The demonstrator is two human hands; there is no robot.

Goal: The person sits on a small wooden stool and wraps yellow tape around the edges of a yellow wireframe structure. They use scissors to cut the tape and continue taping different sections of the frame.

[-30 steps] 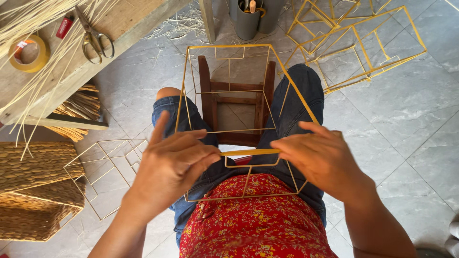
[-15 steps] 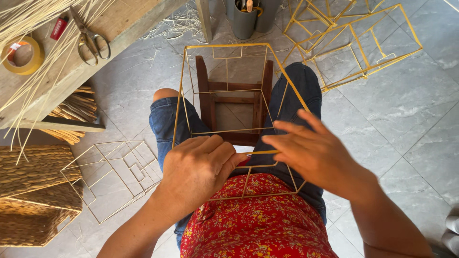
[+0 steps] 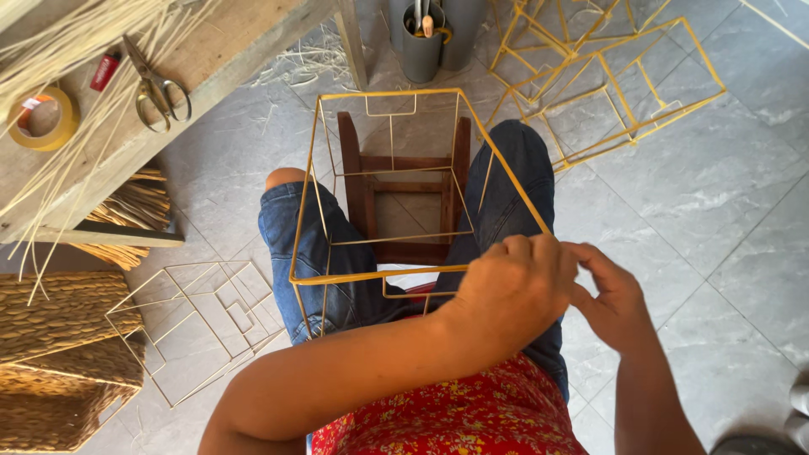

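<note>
Head cam: left hand (image 3: 510,291) curls over near-right corner of yellow wire frame (image 3: 389,168), fingers closed on the wire. Right hand (image 3: 613,299) just beside it, fingertips pinched at same corner; can't tell what they nip. Frame sits on lap, above wooden stool (image 3: 404,190). Scissors (image 3: 156,84) & tape roll (image 3: 40,118) on bench (image 3: 244,34) far left.

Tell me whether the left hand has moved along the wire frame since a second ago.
Yes. The left hand has slid rightward along the frame's near edge, from over the left thigh to the corner by the right thigh, where it meets the right hand.
</note>
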